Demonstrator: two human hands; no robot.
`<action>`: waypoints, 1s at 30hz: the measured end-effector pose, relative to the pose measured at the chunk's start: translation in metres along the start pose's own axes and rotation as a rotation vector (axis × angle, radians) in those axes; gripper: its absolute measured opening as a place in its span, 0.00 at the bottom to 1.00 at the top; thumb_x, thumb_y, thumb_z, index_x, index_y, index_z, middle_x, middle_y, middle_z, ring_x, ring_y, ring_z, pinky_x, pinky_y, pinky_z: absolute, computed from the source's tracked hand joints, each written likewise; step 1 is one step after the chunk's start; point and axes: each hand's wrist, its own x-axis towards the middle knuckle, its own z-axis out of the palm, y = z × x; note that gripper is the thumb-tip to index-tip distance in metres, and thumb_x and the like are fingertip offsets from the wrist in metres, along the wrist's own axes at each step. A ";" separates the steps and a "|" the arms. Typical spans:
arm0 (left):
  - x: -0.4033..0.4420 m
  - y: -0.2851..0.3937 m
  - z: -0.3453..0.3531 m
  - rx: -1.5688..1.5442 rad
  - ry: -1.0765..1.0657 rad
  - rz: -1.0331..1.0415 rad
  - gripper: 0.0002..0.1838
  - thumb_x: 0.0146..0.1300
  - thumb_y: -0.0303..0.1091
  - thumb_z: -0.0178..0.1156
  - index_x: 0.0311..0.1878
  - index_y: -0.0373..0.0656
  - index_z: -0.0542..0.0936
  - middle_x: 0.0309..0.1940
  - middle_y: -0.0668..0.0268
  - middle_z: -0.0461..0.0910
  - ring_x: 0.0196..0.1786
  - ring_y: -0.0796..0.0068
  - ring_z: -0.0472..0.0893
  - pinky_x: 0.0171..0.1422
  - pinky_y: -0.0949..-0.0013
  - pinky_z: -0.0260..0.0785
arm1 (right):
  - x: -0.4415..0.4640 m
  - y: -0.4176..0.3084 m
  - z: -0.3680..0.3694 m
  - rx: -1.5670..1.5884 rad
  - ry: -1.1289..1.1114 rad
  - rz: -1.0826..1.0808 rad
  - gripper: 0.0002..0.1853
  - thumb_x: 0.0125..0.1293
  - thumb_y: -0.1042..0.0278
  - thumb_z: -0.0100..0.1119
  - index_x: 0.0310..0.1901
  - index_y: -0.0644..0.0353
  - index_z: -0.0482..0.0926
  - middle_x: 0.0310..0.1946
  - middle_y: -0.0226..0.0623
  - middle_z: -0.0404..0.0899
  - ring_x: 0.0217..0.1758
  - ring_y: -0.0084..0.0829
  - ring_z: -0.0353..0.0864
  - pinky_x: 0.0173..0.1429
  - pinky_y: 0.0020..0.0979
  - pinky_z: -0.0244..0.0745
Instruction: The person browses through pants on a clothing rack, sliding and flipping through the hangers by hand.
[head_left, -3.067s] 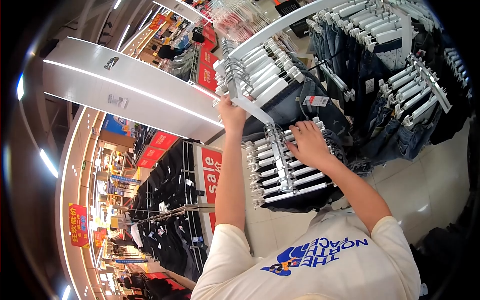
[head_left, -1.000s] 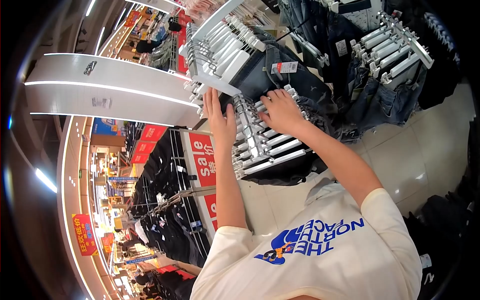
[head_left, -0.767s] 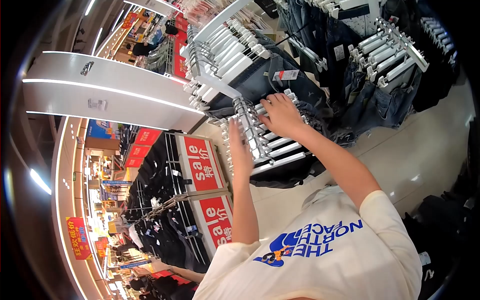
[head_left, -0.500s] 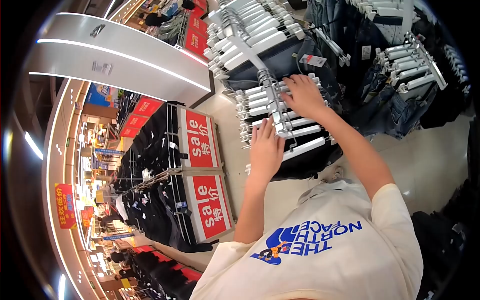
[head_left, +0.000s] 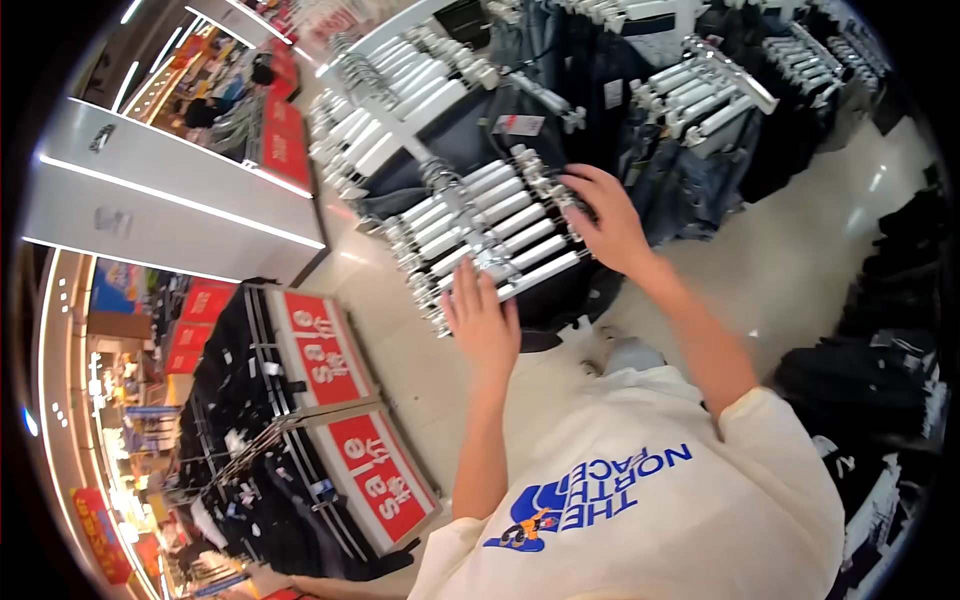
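A row of white hangers [head_left: 520, 232] with dark trousers hangs from a metal rail [head_left: 447, 190] in the middle of the view. My left hand [head_left: 482, 318] lies at the near end of the row, fingers spread, touching or just above the front hangers. On the right side of the row is my right hand [head_left: 608, 220], its fingers apart beside the hanger clips. Dark trousers [head_left: 545, 315] show below the front hanger. Behind the row, more white hangers [head_left: 400, 95] hold dark jeans with a red and white tag [head_left: 519, 125].
Racks of jeans [head_left: 690, 185] hang at the upper right. A white illuminated panel [head_left: 180, 190] stands at the left. Below it are dark clothes [head_left: 235, 400] beside red sale signs [head_left: 375, 478]. Black garments [head_left: 850, 375] are at the right edge. Tiled floor [head_left: 790, 270] shows between racks.
My left hand has gone from the rail behind to the near end of the hanger row. My right hand has shifted outward to the row's right side. The view has turned.
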 end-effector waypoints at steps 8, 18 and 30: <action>-0.005 0.009 0.016 -0.052 0.167 -0.032 0.29 0.67 0.34 0.70 0.71 0.38 0.78 0.83 0.49 0.72 0.83 0.44 0.71 0.88 0.37 0.52 | -0.416 0.233 -0.100 -0.568 -0.347 1.001 0.17 0.75 0.59 0.65 0.50 0.67 0.88 0.44 0.56 0.91 0.45 0.47 0.91 0.52 0.52 0.84; -0.079 0.069 0.055 -0.207 0.339 0.116 0.37 0.61 0.32 0.76 0.75 0.42 0.78 0.79 0.42 0.66 0.78 0.36 0.66 0.83 0.33 0.56 | -0.628 0.150 -0.161 -0.181 -0.875 1.472 0.22 0.76 0.55 0.66 0.60 0.63 0.88 0.56 0.56 0.91 0.58 0.52 0.90 0.64 0.51 0.83; 0.141 0.288 0.098 -0.751 0.126 0.115 0.26 0.70 0.22 0.67 0.71 0.38 0.80 0.78 0.50 0.71 0.79 0.40 0.70 0.83 0.47 0.65 | -0.494 0.341 -0.298 -0.170 -0.225 1.249 0.21 0.79 0.58 0.64 0.61 0.67 0.88 0.38 0.36 0.91 0.39 0.30 0.88 0.49 0.35 0.83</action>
